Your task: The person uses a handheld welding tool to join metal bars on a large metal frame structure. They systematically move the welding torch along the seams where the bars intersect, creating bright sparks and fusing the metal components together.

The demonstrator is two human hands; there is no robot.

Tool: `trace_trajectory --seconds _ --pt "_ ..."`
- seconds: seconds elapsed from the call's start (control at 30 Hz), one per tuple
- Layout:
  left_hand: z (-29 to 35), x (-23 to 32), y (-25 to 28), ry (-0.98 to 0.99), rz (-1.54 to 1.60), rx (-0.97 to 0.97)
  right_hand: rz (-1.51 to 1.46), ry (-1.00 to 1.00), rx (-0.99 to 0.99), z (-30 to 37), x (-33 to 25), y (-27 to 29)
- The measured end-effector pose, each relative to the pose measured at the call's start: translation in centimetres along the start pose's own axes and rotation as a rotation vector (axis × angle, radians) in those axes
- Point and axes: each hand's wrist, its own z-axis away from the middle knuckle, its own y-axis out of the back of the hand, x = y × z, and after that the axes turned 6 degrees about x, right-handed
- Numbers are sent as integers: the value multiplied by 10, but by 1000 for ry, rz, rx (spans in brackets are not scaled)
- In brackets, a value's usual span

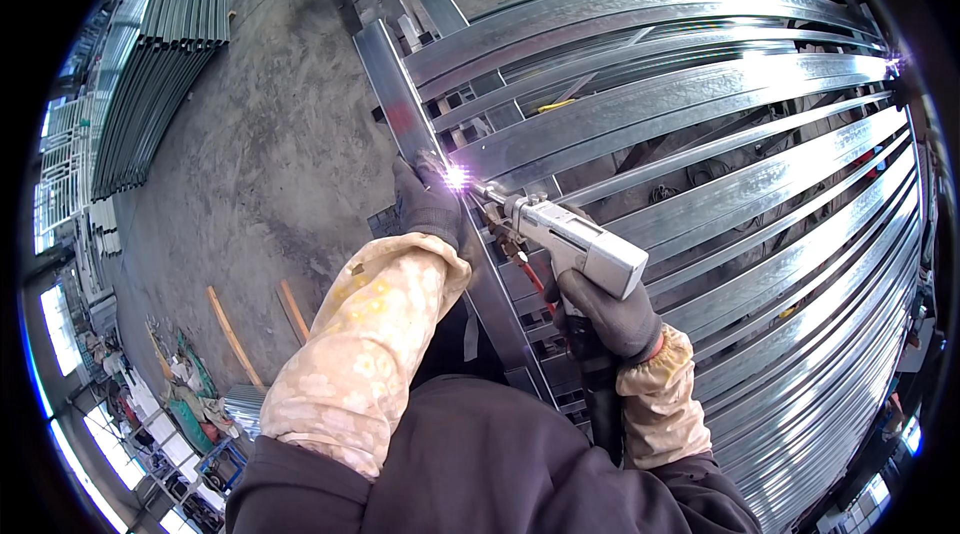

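My left hand (428, 206), in a dark glove, is closed on the outer side of a galvanized steel end tube (392, 89). In my right hand (612, 319), also gloved, is a silver handheld welding gun (585, 242) with a dark cable running down toward me. Its nozzle points left at the joint where a steel crossbar (560, 129) meets the end tube. A bright violet-white spark (456, 177) glows there, right beside my left fingers. The glare and the glove hide part of the joint and some of the left fingertips.
Several parallel steel bars (760, 204) stretch away to the right. Stacked steel tubes (170, 64) lie at the far left on the concrete floor (280, 104). Two wooden strips (235, 334) are left of my sleeve. Another violet glow (893, 64) shows at the far right.
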Motion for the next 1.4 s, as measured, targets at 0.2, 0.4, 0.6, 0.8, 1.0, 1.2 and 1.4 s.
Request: trace_trajectory --seconds 0.2,0.4,0.6,0.8,1.0,1.2,1.4 --pt "-5 -7 -3 -24 46 -8 -3 21 3 2 1 -1" --pt "-5 -12 -5 -36 62 0 -33 6 11 4 1 -2" --pt "-4 -10 -5 -57 63 27 -54 -31 10 6 1 -2" --pt "-3 -5 -2 -41 12 3 -63 -27 11 7 3 -2" --pt "-4 -8 -4 -24 42 -8 -88 -10 8 9 2 -2" --pt "-4 -5 0 -4 37 -24 -82 -19 11 9 6 -1" --pt "-10 -18 -8 -63 78 16 -71 30 22 9 7 -3"
